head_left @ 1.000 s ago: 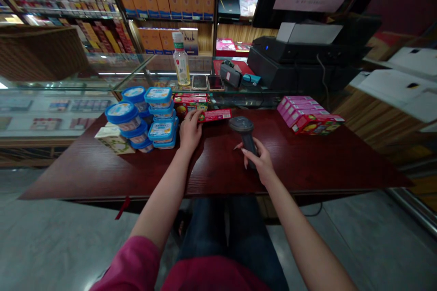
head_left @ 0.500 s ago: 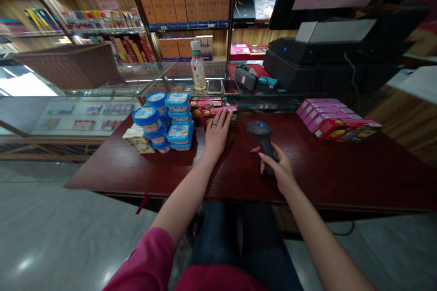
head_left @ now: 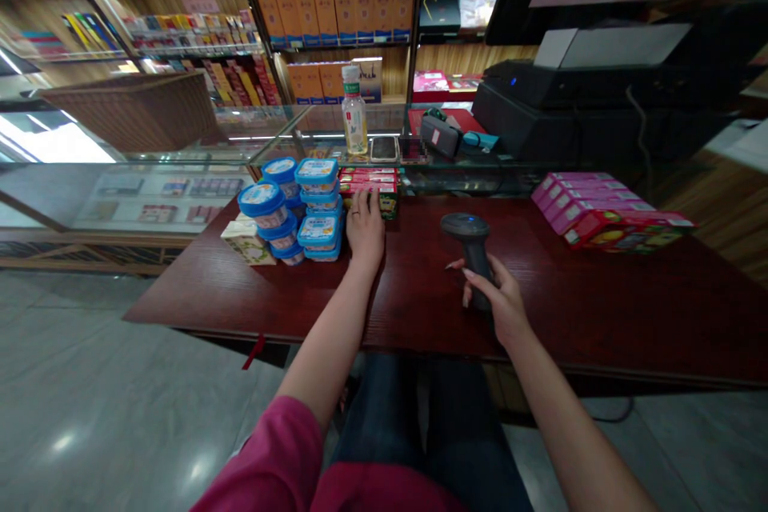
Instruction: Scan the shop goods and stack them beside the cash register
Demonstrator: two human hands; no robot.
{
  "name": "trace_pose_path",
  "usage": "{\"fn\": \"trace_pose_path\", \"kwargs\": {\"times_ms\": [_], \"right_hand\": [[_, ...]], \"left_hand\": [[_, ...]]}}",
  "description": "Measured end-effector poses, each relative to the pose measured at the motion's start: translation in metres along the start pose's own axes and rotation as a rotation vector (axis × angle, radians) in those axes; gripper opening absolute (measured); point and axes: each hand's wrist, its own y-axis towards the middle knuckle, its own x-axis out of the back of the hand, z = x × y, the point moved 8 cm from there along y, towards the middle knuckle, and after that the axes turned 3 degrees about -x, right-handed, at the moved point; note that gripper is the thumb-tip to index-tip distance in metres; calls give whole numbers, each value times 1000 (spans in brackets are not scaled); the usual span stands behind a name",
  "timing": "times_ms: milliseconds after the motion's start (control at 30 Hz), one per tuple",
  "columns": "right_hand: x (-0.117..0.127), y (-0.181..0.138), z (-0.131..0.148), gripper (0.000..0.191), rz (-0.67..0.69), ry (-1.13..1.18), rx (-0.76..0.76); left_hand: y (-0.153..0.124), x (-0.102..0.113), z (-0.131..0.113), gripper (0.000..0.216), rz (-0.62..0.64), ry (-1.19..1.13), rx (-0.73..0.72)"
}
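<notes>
My left hand (head_left: pixel 364 226) lies on the dark red table (head_left: pixel 576 312), fingers stretched flat against a stack of red boxes (head_left: pixel 369 186) at the table's far edge. Just left of it stand stacked tubs with blue lids (head_left: pixel 300 208). My right hand (head_left: pixel 498 300) is wrapped round the handle of a black barcode scanner (head_left: pixel 471 244), which stands upright on the table with its head facing away from me.
Pink and red boxes (head_left: pixel 600 208) lie at the right of the table. A small patterned carton (head_left: pixel 246 240) sits left of the tubs. Behind, a glass counter (head_left: pixel 180 168) carries a bottle (head_left: pixel 354 112), phones (head_left: pixel 384 148) and a black register (head_left: pixel 576 112). Shelves of goods fill the back.
My left hand pushed a red box from the open table back against the stack and now rests flat against it. The right hand kept hold of the scanner. The view shifted.
</notes>
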Motion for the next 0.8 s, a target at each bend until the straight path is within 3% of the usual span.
{"fn": "trace_pose_path", "kwargs": {"times_ms": [300, 467, 600, 700, 800], "right_hand": [[14, 6, -2, 33, -110, 111, 56], [63, 10, 3, 40, -296, 190, 124], [127, 7, 14, 57, -447, 165, 202], [173, 1, 21, 78, -555, 121, 285], [210, -6, 14, 73, -736, 121, 330]], "left_hand": [[-4, 3, -6, 75, -14, -37, -29], [-12, 11, -27, 73, -29, -102, -161], [-23, 3, -88, 74, 12, -104, -375], [-33, -12, -154, 76, 72, -127, -473], [-40, -30, -227, 82, 112, -164, -543]]}}
